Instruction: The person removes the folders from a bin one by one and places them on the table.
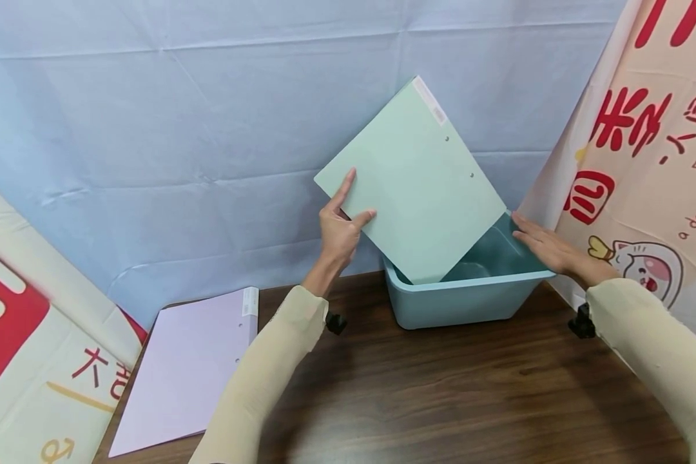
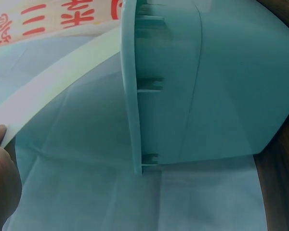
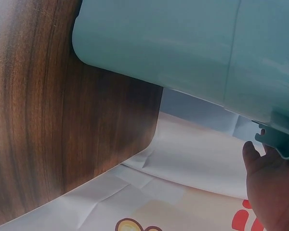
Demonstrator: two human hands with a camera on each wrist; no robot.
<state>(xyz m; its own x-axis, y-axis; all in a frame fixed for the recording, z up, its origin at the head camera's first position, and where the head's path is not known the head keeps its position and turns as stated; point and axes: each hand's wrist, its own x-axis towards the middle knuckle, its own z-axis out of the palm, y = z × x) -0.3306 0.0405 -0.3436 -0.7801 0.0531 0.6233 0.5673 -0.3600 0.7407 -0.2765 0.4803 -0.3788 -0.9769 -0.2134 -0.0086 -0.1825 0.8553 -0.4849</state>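
My left hand (image 1: pixel 339 232) grips a pale green file folder (image 1: pixel 417 193) by its left edge, thumb on the front face. The folder is tilted, with a white label near its top corner and its lowest corner inside a blue-green plastic bin (image 1: pixel 464 306). In the left wrist view, the folder (image 2: pixel 62 82) shows as a thin strip passing behind the bin's rim. With fingers fairly straight, my right hand (image 1: pixel 542 245) rests on the bin's right rim, near the folder's right corner. The right wrist view shows that hand (image 3: pixel 274 192) beside the rim from below.
A lilac folder (image 1: pixel 191 367) with a white label lies flat on the dark wooden table (image 1: pixel 441 386), left of my left forearm. Light blue cloth (image 1: pixel 209 129) hangs behind. Printed cloths stand at both sides, the right one (image 1: pixel 632 193) close to my right hand.
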